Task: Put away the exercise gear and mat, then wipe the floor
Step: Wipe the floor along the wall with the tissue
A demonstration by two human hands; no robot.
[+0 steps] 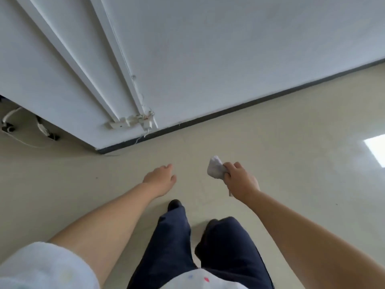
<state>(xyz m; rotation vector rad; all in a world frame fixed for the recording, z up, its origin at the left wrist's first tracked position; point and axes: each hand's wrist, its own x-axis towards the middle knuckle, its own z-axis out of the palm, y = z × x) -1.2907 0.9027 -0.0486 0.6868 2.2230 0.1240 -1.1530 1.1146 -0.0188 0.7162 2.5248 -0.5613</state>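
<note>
Right hand (241, 180) gripping a white cloth (215, 167) above the floor (291, 163); left hand (160, 180) nearby, relaxed, holding nothing.

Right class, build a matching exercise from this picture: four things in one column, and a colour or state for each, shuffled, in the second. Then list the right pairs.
Column 1
1. right hand
2. left hand
3. trousers
4. skirting strip

Column 2
A. dark blue
B. holds nothing, fingers relaxed
C. black, running along the foot of the wall
D. grips a white cloth

Pairs: 1-D, 2-B, 3-A, 4-C
</note>
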